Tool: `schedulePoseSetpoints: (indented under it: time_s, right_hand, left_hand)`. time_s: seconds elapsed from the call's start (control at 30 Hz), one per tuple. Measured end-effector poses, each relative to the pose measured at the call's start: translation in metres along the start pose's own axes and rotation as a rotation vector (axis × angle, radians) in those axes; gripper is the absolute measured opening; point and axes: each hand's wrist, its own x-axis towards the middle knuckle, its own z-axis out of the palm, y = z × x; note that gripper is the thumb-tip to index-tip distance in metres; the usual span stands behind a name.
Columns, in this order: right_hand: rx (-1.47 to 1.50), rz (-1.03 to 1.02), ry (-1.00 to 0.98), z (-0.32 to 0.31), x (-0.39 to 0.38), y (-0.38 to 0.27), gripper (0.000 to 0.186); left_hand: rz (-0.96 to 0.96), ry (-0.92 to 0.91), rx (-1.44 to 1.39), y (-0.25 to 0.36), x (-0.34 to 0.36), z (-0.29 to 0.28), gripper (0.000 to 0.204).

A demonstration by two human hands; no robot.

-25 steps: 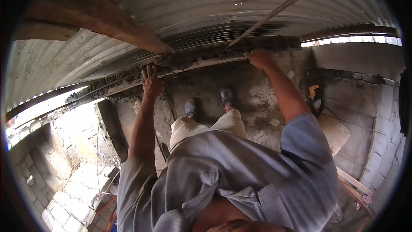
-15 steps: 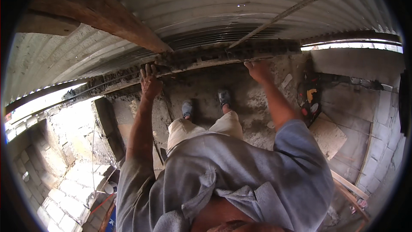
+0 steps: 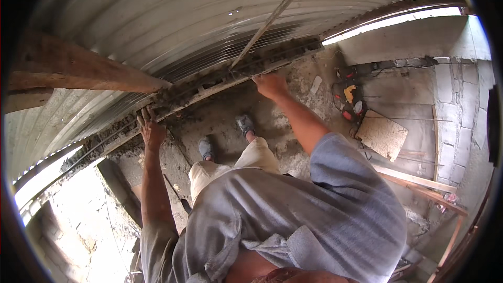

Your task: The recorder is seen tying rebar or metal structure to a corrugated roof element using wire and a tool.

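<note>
My left hand (image 3: 153, 129) rests on the dark, rough ledge (image 3: 206, 90) under the roof, fingers spread and extended over its near edge. To the right, my right hand (image 3: 269, 85) has its fingers curled on the same ledge's edge, just below a slanting thin strut (image 3: 272, 15). Between my hands, a thick timber (image 3: 86, 68) meets the ledge from the upper left. My sandalled feet (image 3: 244, 124) stand on the stained concrete floor beneath.
Corrugated metal sheeting (image 3: 178, 15) is close overhead. At the right lie tangled tools (image 3: 350, 99), a square board (image 3: 381, 135) and long timber strips (image 3: 419, 178) beside a grey block wall (image 3: 450, 115). Bright broken blockwork (image 3: 78, 220) fills the lower left.
The camera view has swung, so both hands and the ledge appear further left and more slanted, with more of the right-side tools and timber showing. Both hands remain on the ledge.
</note>
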Motion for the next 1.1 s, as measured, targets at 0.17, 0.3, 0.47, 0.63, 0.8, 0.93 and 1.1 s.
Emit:
schedulePoseSetpoints:
  time_s: [0.17, 0.3, 0.47, 0.63, 0.8, 0.93, 1.1]
  right_hand:
    - [0.204, -0.007, 0.102, 0.065, 0.008, 0.031, 0.057]
    - [0.977, 0.412, -0.264, 0.091, -0.012, -0.006, 0.054]
    - [1.595, 0.519, -0.605, 0.1, -0.017, -0.004, 0.047]
    - [1.9, 0.575, -0.746, 0.109, -0.028, -0.026, 0.046]
    - [1.929, 0.555, -0.695, 0.108, -0.033, -0.041, 0.046]
    - [1.953, 0.514, -0.381, 0.118, -0.04, -0.065, 0.046]
    - [2.186, 0.599, -0.12, 0.103, -0.041, -0.073, 0.043]
  left_hand:
    - [-0.012, 0.002, -0.04, 0.013, -0.001, -0.012, 0.093]
    - [-0.011, 0.029, -0.027, 0.01, -0.002, -0.013, 0.093]
    - [-0.006, 0.009, -0.009, 0.019, -0.002, -0.018, 0.095]
    - [-0.022, -0.022, -0.031, 0.02, -0.003, -0.021, 0.095]
    - [0.002, -0.012, -0.026, 0.011, -0.002, -0.014, 0.093]
    - [0.044, 0.021, -0.036, 0.004, -0.001, -0.015, 0.088]
    - [0.068, 0.27, -0.116, 0.009, -0.014, -0.011, 0.071]
